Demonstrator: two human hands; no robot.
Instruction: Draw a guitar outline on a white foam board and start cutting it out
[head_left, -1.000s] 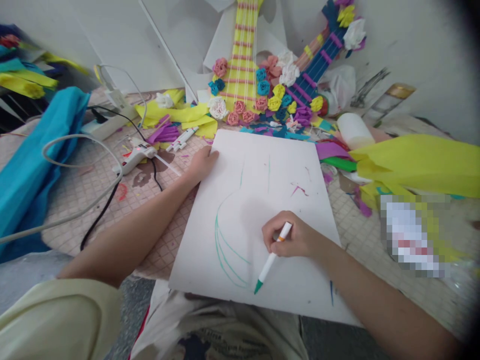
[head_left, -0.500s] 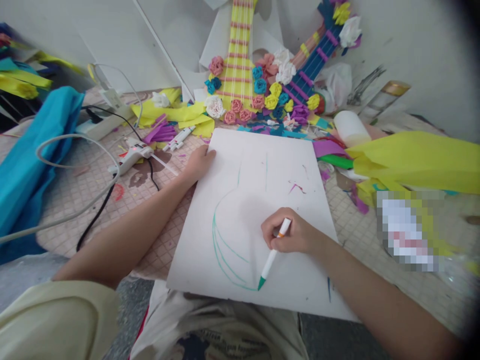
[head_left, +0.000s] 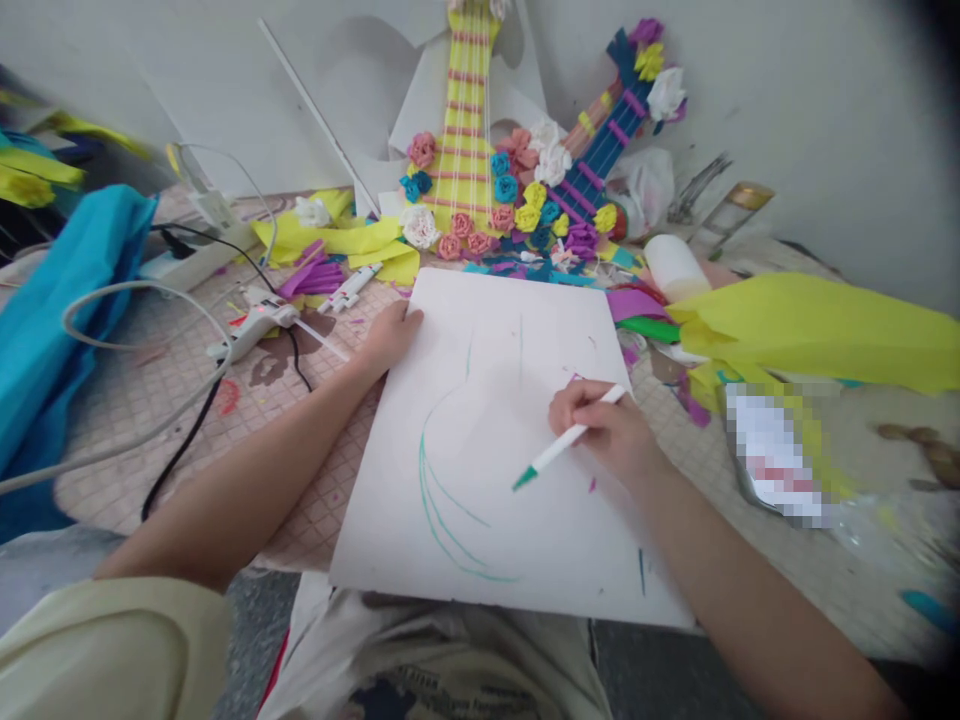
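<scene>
A large white board [head_left: 480,450] lies before me, its near edge over my lap. Green curved lines run down its left half, with two faint straight lines near the top. My left hand [head_left: 394,330] grips the board's upper left edge, thumb on top and the other fingers mostly hidden. Between the fingers of my right hand [head_left: 604,425] is a white marker pen [head_left: 562,447] with a green tip. The pen slants down to the left over the board's middle; its tip seems to be just off the surface.
A glue gun [head_left: 255,325] with its cable lies left of the board. Behind stand a yellow guitar shape [head_left: 466,150] and a blue one [head_left: 592,165] with paper flowers. Yellow crepe paper [head_left: 817,330] and a white roll [head_left: 675,268] lie right, blue crepe paper [head_left: 97,270] left.
My right hand has lifted the marker pen from the bottom of the curve and moved up and right. My left hand stays at the board's edge. The view has shifted slightly.
</scene>
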